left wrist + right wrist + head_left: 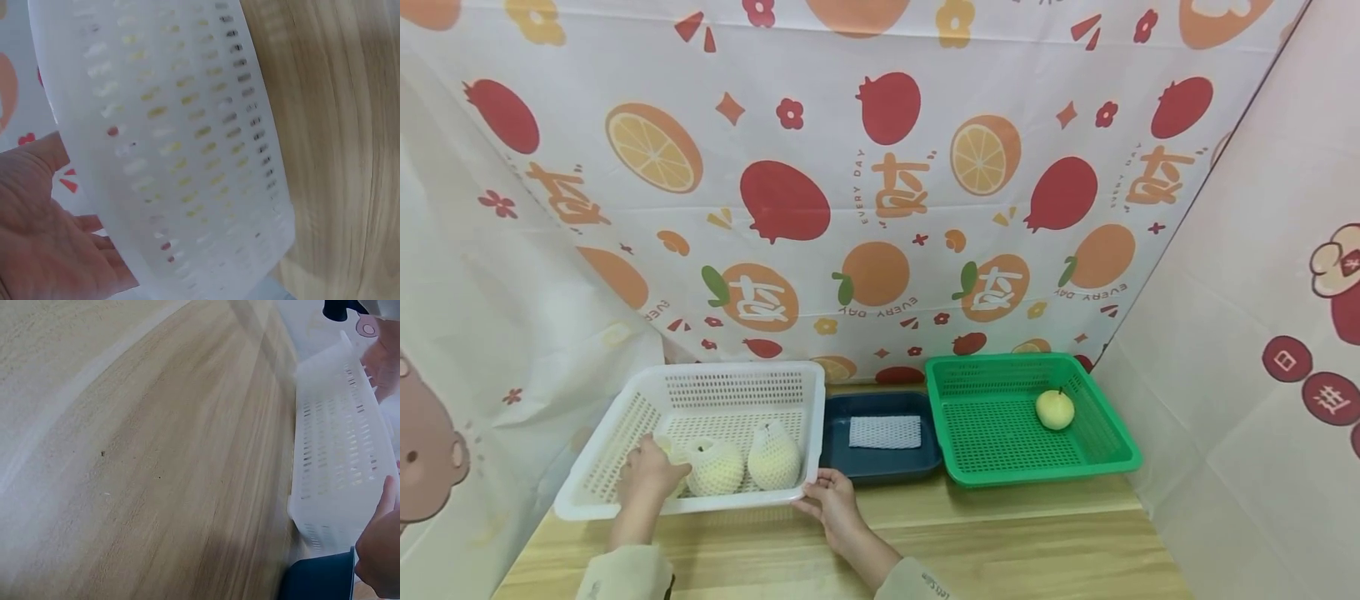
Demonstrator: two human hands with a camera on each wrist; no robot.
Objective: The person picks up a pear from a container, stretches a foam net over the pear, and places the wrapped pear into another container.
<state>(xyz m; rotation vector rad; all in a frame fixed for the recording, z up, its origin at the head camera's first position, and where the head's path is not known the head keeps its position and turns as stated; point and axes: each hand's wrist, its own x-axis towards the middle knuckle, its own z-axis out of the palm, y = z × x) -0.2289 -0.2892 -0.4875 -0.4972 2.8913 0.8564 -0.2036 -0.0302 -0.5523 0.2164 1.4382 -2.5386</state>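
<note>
In the head view, my left hand is inside the white basket, over the leftmost pear. Its thumb spreads to the right across that pear and the fingers lie on its left side; the hand hides much of the fruit, and I cannot tell whether it grips it. Two more pears, one in the middle and one at the right, wear white foam nets. My right hand pinches the basket's near right corner. The left wrist view shows my left hand behind the basket's wall.
A dark blue tray stands between the baskets, with a flat white foam net in it. To the right is a green basket with one bare pear. Patterned cloth hangs behind the wooden table.
</note>
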